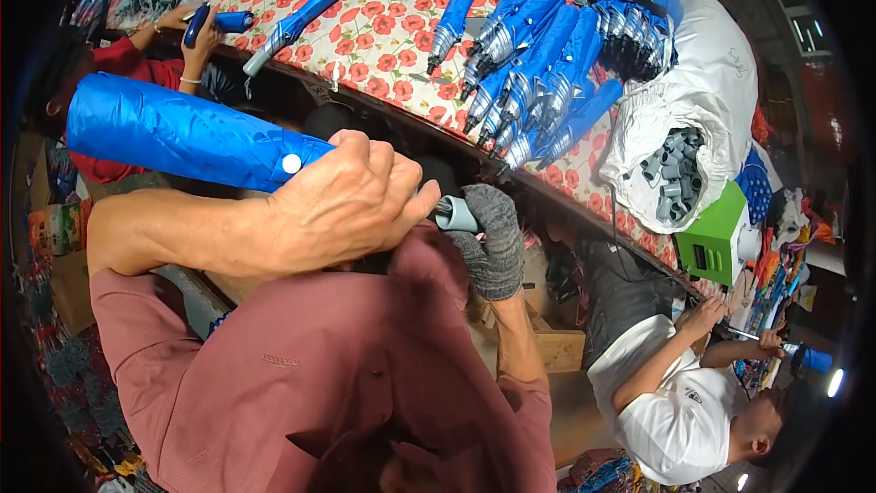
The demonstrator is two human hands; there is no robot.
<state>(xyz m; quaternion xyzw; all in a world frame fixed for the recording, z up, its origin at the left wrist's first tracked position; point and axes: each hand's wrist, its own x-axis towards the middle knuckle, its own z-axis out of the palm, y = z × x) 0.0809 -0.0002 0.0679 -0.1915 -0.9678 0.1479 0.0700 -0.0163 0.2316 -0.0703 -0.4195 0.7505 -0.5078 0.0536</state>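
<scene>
My bare left hand [351, 187] is closed around the end of a folded blue umbrella [182, 132], near a white round snap on its cover. The umbrella lies almost level, pointing off to the left. My right hand [497, 242], in a grey knitted glove, has its fingers around a short grey handle [456, 214]. The dark end of the umbrella's shaft meets the open side of that handle; how deep it sits I cannot tell. Beyond my hands, several blue umbrellas [538, 55] with silver undersides and dark shaft ends lie heaped on the table.
A table [383, 36] with a red-flowered cover runs across the far side. On it are a white sack [630, 151] of loose grey handles, a green box-shaped device [712, 237] and an umbrella with a handle [306, 18]. Co-workers sit at left and right, each holding umbrella parts.
</scene>
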